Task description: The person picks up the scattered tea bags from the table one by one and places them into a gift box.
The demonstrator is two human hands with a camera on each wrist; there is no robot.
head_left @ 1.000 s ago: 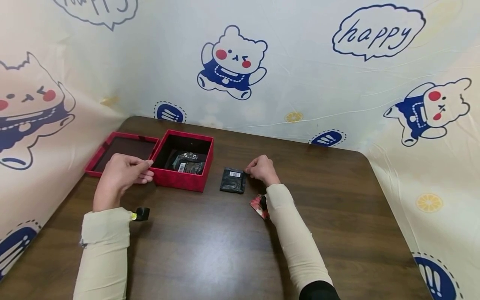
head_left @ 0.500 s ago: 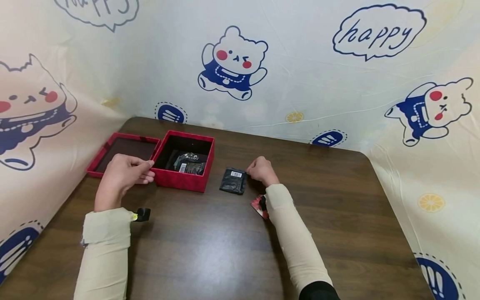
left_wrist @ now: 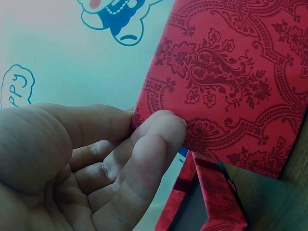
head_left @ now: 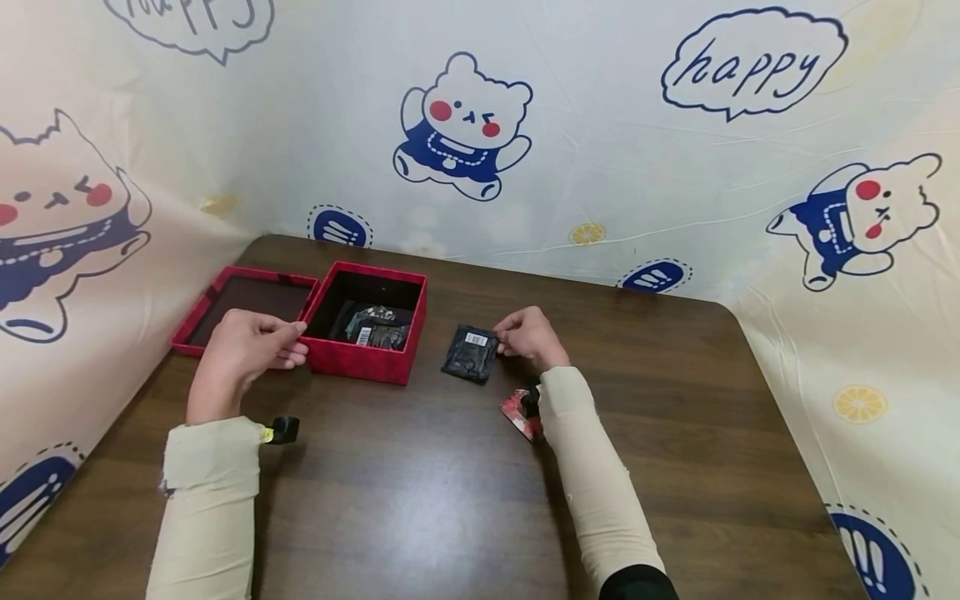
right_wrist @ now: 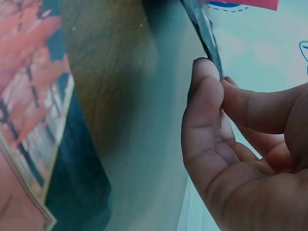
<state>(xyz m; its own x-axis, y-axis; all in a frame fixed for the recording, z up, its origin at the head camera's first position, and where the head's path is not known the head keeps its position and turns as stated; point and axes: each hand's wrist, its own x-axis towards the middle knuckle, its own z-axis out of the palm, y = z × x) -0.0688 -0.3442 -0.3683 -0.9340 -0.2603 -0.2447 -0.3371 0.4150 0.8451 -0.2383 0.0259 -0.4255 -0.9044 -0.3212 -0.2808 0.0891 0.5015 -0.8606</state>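
Note:
My left hand point(head_left: 243, 354) holds the near left corner of a red box point(head_left: 363, 362) between thumb and fingers. In the left wrist view the box's wall point(left_wrist: 211, 82) shows a dark red floral pattern. Inside the box lie dark packets point(head_left: 386, 335), one with a white barcode label. To the right of the box, my right hand point(head_left: 534, 337) pinches a flat black packet point(head_left: 471, 357) by its upper right corner. That packet also bears a white barcode label. The right wrist view shows its thin edge point(right_wrist: 207, 41) between thumb and finger.
The box's red lid point(head_left: 243, 304), dark inside, lies left of the box. A small red picture card or packet point(head_left: 517, 414) lies by the right wrist, partly covered by the wrist camera. Behind the brown table point(head_left: 420, 467) hangs a printed cloth point(head_left: 600, 150).
The right hand has drawn back slightly to the right, and the black packet has tilted and shifted up and right with it. The left hand and the box stay in place.

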